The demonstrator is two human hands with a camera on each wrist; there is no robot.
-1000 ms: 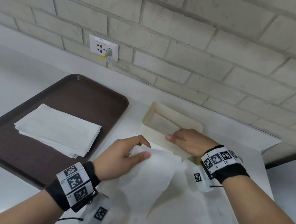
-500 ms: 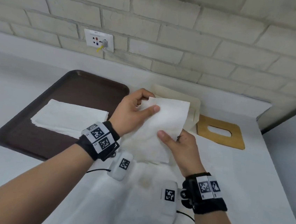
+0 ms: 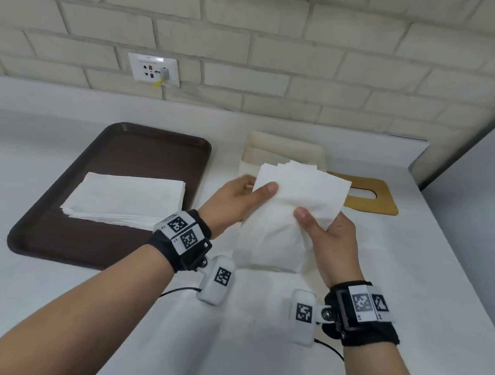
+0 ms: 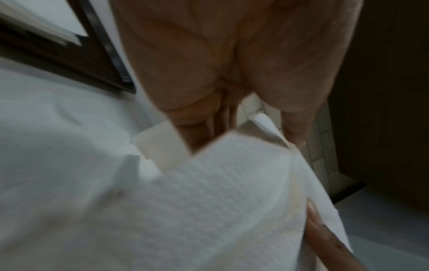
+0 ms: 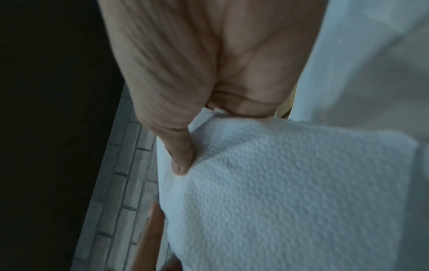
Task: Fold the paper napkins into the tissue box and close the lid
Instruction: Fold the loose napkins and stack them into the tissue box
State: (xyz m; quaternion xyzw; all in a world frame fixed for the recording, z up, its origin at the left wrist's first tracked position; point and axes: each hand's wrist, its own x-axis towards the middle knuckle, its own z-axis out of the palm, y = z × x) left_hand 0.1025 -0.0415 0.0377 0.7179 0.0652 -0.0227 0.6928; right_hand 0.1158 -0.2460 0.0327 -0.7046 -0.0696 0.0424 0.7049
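Observation:
A white paper napkin bundle [image 3: 286, 212] is held up above the table between both hands, in front of the cream tissue box [image 3: 284, 148]. My left hand [image 3: 239, 198] pinches its upper left edge, thumb on the near face. My right hand [image 3: 327, 232] pinches its right side, thumb pressed into the paper. The embossed napkin [image 4: 209, 210] fills the left wrist view, and the same napkin [image 5: 290, 192] fills the right wrist view under my thumb. The wooden lid [image 3: 367, 197] with its slot lies flat to the right of the box.
A brown tray [image 3: 128, 150] at the left carries a stack of flat napkins [image 3: 126, 199]. A brick wall with a socket [image 3: 153, 69] runs behind. The white table's right edge [image 3: 448, 239] drops off beyond the lid.
Both hands lifted the napkin off the table near the box and brought it up in front of the box; the right hand shifted from the box to pinching the napkin's right side.

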